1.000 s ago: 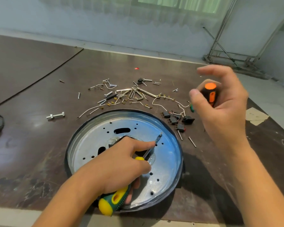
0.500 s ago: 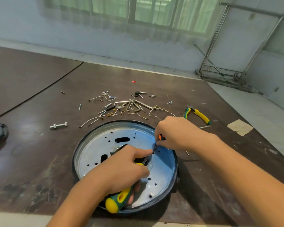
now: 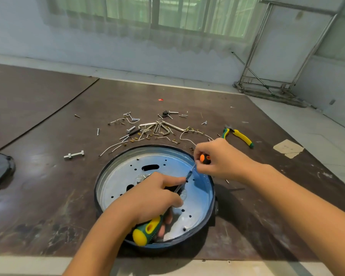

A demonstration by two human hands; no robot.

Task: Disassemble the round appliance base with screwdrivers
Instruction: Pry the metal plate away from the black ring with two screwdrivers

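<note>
The round appliance base (image 3: 118, 182), a shallow silvery metal pan with a dark rim and drilled holes across its floor, is set on the dark brown bench (image 3: 48, 206) close to the front edge, directly beneath both hands. The left hand (image 3: 153, 198) is laid over the middle of the pan, its grip wrapped closed round the green-and-yellow-handled screwdriver (image 3: 146, 230), and the forefinger appears to be stretched forward along the steel shaft. The long axis of this tool runs from the handle butt at the near rim, up and to the right, to a tip over the right-centre of the pan floor. The right hand (image 3: 221, 162) is brought in over the far right rim, and the small orange-and-black-handled screwdriver (image 3: 204, 158) is pinched in its curled fingers and thumb. The thin shaft of that tool is slanted down and to the left. The two shafts are thus set almost in one line, point against point, and their tips meet at a single spot on the pan. What lies at that spot, and whether the tips touch, cannot be made out. The coming move is judged to turn on this spot: it lies ahead and to the right of the left grip, just below and left of the right grip, so the right hand is much the nearer. Loose screws and wires (image 3: 147, 128) are scattered on the bench beyond the pan.
</note>
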